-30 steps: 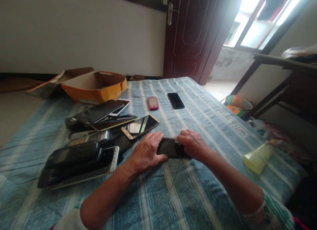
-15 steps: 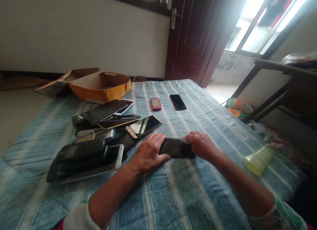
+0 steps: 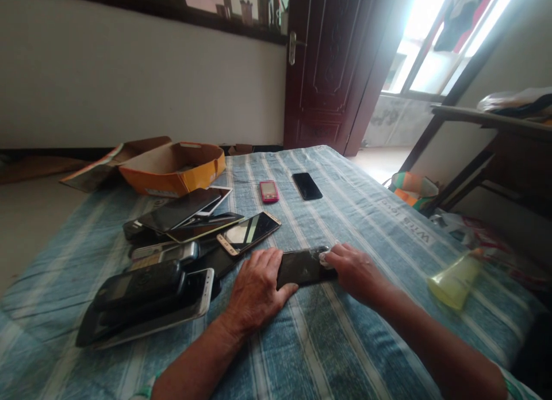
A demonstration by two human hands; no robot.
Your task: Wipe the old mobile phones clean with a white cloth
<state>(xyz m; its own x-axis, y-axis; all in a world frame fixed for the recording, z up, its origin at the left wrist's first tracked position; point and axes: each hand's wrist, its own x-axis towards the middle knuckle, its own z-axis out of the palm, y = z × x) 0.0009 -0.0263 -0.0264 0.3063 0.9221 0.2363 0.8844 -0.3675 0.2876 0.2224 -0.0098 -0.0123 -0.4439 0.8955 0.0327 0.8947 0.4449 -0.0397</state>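
Note:
A black smartphone (image 3: 302, 267) lies flat on the striped cloth in front of me. My left hand (image 3: 259, 282) grips its left end, thumb along the near edge and fingers over the far edge. My right hand (image 3: 356, 270) is closed on a crumpled white wipe (image 3: 326, 258), pressed against the phone's right end. Just beyond my left hand, a gold smartphone (image 3: 249, 233) rests aslant, its screen reflecting light. Farther back lie a small pink phone (image 3: 269, 191) and another black smartphone (image 3: 307, 185).
On the left is a pile of several phones, a black one (image 3: 138, 288) among those nearest. Behind it stands an open orange cardboard box (image 3: 172, 176). A yellowish translucent item (image 3: 455, 282) lies at the right. Striped blue cloth (image 3: 345, 342) covers the surface.
My right hand and the wipe have shifted slightly along the phone's right end. The left hand keeps its hold. The whole view has tilted up a little.

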